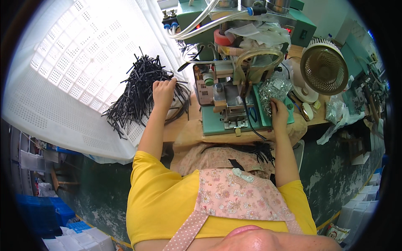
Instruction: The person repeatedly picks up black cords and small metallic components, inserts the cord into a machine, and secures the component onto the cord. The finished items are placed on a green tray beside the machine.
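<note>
My left hand [163, 93] is at the right side of a tangled heap of thin black strips [136, 90], its fingers closed on a black strip at the heap's edge. My right hand [279, 113] reaches to a clear plastic bag of small shiny metal pieces [266, 94]. Its fingers are bent together at the edge of the pieces, and what lies between them is too small to make out. Between my hands stands a green bench press [234, 104] with a metal tool block at its front.
A large white perforated plastic basket [39, 106] leans on the left, under the strips. Clear hoses [197, 31] run across the machine's top. A small round fan [324, 69] stands at the right, near a bag of metal parts [333, 109]. More black strips [263, 152] lie on my lap.
</note>
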